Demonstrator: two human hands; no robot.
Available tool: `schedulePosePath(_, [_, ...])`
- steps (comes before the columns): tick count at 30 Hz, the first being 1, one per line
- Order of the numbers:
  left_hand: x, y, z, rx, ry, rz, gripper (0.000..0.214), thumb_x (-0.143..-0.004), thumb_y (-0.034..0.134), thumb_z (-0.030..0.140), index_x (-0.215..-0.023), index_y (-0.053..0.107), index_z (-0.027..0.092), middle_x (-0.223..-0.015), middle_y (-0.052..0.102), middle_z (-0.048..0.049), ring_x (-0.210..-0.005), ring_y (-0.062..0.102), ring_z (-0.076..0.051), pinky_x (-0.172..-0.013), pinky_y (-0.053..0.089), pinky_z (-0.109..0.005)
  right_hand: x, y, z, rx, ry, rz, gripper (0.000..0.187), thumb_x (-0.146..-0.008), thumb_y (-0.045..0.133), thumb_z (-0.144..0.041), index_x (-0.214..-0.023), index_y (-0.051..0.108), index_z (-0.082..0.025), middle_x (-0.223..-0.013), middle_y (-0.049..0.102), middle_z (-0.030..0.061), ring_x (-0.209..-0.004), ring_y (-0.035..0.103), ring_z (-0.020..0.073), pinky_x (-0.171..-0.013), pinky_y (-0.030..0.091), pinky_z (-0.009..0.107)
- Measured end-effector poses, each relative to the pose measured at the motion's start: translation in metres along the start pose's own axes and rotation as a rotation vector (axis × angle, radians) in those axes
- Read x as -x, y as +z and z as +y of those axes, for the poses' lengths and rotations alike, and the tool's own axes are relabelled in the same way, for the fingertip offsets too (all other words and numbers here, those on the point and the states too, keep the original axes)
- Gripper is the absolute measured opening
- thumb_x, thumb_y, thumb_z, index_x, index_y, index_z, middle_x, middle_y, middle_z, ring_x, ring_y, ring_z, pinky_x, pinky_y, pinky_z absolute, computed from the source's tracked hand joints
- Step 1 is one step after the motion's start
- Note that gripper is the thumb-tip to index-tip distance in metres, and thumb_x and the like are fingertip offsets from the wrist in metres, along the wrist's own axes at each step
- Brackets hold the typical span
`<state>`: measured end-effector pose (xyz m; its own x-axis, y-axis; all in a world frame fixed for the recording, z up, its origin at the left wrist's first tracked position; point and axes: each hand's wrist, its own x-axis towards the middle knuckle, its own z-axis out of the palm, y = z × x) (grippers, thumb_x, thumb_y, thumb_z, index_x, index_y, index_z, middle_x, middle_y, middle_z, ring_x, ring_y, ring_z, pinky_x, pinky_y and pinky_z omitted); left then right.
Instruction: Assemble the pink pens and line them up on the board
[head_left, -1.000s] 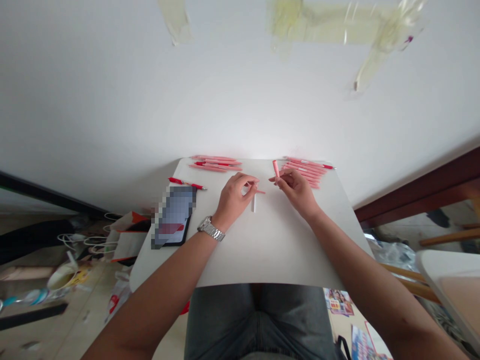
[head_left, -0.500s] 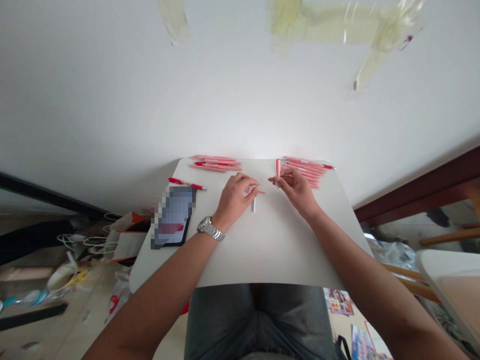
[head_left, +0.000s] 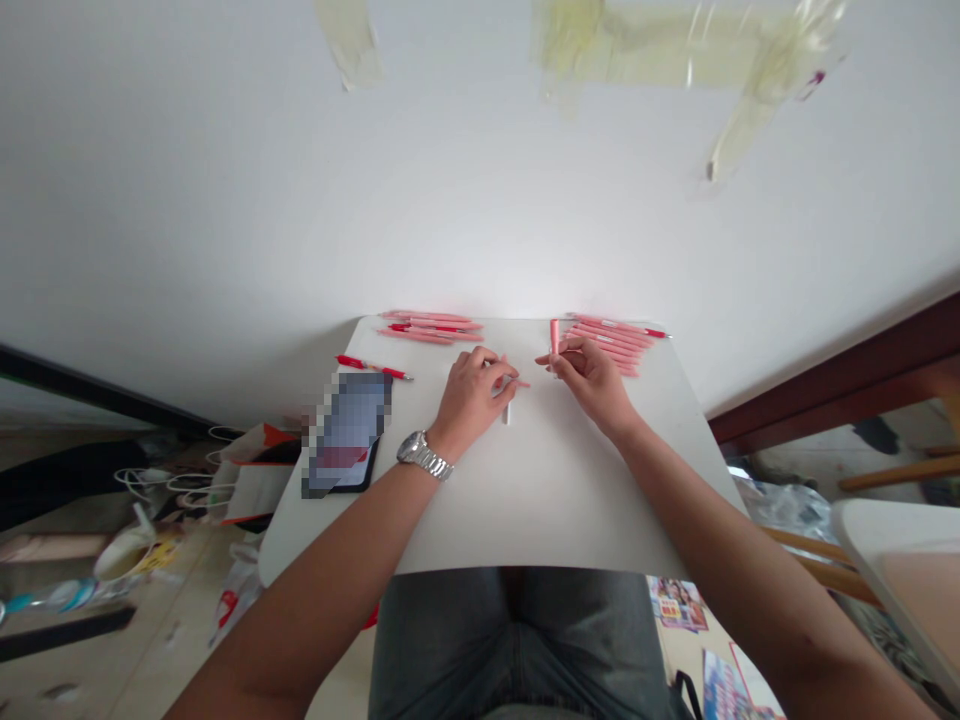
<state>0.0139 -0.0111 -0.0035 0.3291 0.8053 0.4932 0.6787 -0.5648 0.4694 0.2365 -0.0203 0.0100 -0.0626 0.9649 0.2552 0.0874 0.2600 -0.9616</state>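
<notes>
My right hand (head_left: 596, 380) pinches a pink pen barrel (head_left: 555, 337) upright between thumb and fingertips, just above the tabletop. To its left, my left hand (head_left: 474, 392) is curled at the table surface, thumb and fingers closed around a small pink pen part (head_left: 505, 359) that shows only partly. By those fingertips lie a thin pink piece (head_left: 523, 385) and a short whitish tube (head_left: 508, 413), its upper end hidden by the hand. A row of pink pens (head_left: 611, 340) lies beyond my right hand, and a smaller group of pens (head_left: 431, 328) beyond my left.
A phone (head_left: 346, 435) with a blurred screen lies at the left of the white table (head_left: 540, 520), a red pen (head_left: 375, 368) above it. The wall (head_left: 480, 200) rises right behind the table. At right stands a white-topped stool or chair (head_left: 885, 520).
The small pink part at my left fingertips has turned more upright, and those fingers have shifted slightly. My right hand with the barrel has barely moved.
</notes>
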Motion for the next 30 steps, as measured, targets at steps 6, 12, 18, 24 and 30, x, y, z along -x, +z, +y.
schedulePosePath(6, [0.0004,0.0004,0.0012,-0.025,-0.003,-0.010,0.005,-0.094,0.078,0.030,-0.096,0.080,0.027,-0.103,0.062,-0.0069,-0.096,0.059,-0.025,-0.096,0.050,-0.046,0.0008,-0.0003,0.0017,0.029,-0.020,-0.025,0.042,-0.093,0.072,-0.064,-0.102,0.057,-0.026,-0.106,0.083,0.0099,-0.094,0.075,0.0227,-0.086,0.057,0.040])
schedulePosePath(12, [0.0007,0.0000,0.0026,-0.037,-0.003,-0.026,0.009,-0.093,0.079,0.035,-0.092,0.079,0.026,-0.104,0.063,-0.0065,-0.099,0.060,-0.025,-0.095,0.049,-0.045,0.0006,-0.0014,0.0055,0.037,-0.018,-0.029,0.039,-0.095,0.072,-0.061,-0.104,0.057,-0.026,-0.107,0.083,0.0095,-0.096,0.076,0.0223,-0.086,0.055,0.038])
schedulePosePath(18, [0.0006,-0.0010,0.0052,-0.072,-0.018,-0.053,0.011,-0.094,0.078,0.036,-0.093,0.078,0.024,-0.107,0.064,-0.0064,-0.102,0.060,-0.025,-0.096,0.048,-0.044,0.0003,-0.0013,0.0053,0.032,-0.021,-0.028,0.041,-0.094,0.072,-0.062,-0.103,0.057,-0.025,-0.107,0.083,0.0097,-0.096,0.076,0.0224,-0.086,0.055,0.037])
schedulePosePath(24, [-0.0017,-0.0050,0.0061,0.013,0.001,-0.011,0.002,-0.097,0.074,0.025,-0.096,0.074,0.023,-0.106,0.063,-0.0058,-0.102,0.062,-0.024,-0.098,0.049,-0.043,0.0007,-0.0010,0.0038,0.040,-0.012,-0.016,0.039,-0.094,0.073,-0.060,-0.104,0.057,-0.026,-0.105,0.083,0.0095,-0.098,0.077,0.0233,-0.086,0.055,0.038])
schedulePosePath(30, [-0.0035,-0.0076,0.0044,0.189,0.008,0.080,0.006,-0.105,0.058,0.025,-0.105,0.064,0.022,-0.107,0.066,-0.0063,-0.101,0.063,-0.022,-0.095,0.052,-0.038,-0.0004,-0.0024,0.0077,0.059,-0.038,-0.018,0.038,-0.094,0.073,-0.059,-0.104,0.058,-0.025,-0.102,0.080,0.0080,-0.102,0.078,0.0246,-0.087,0.056,0.038])
